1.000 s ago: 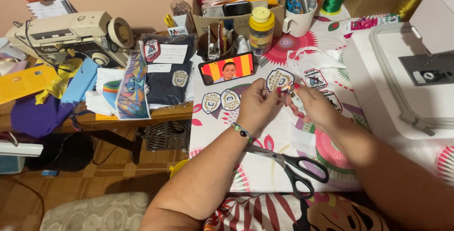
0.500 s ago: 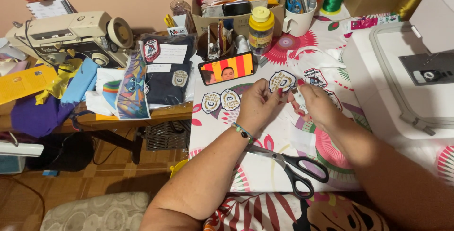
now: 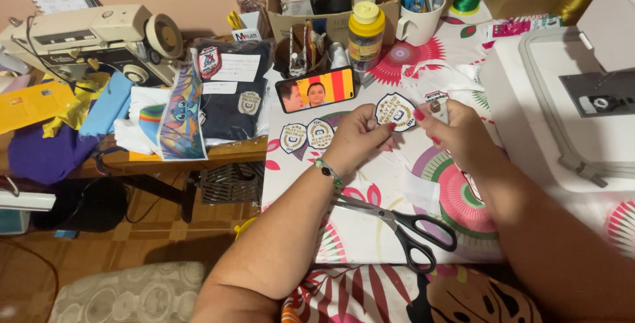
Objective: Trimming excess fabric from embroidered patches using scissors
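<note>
Pinching a shield-shaped patch (image 3: 395,110) between both hands, left hand (image 3: 360,139) and right hand (image 3: 456,134) raised over the counter (image 3: 370,230), fingertip grip looks slight; patch could slip toward the scissors (image 3: 403,224).

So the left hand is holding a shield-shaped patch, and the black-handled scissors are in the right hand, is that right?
Not quite. The left hand does hold the shield-shaped patch, but the black-handled scissors are not in the right hand. The head view shows them lying on the patterned tablecloth between the forearms, untouched.
</note>
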